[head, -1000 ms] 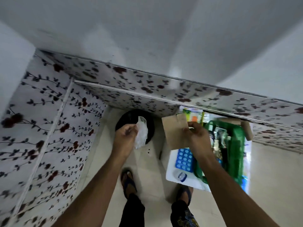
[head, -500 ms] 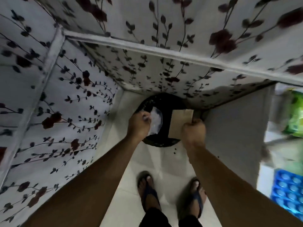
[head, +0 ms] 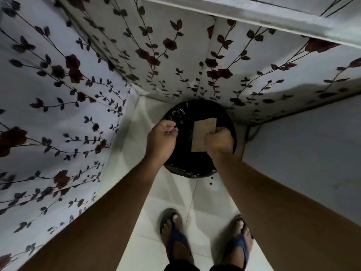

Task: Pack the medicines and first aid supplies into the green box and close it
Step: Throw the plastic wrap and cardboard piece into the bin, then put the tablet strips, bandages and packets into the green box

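My left hand [head: 162, 138] hovers over the left rim of a round black bin [head: 187, 169] lined with a black bag. Its fingers are loosely curled and nothing shows in them. Over the middle of the bin, my right hand [head: 218, 142] pinches the lower right of a flat brown cardboard piece [head: 202, 133], which stands upright. The green box and the medicines are out of view.
The bin stands on a white tiled floor [head: 156, 192] in a corner. Floral-patterned panels [head: 58, 94] close off the left and back. A plain grey panel [head: 302, 149] stands to the right. My feet in blue sandals [head: 175, 235] are close behind the bin.
The view swung left and down from the green box to the bin. The white wrapper that my left hand held is gone from it. Both hands have lowered over the bin.
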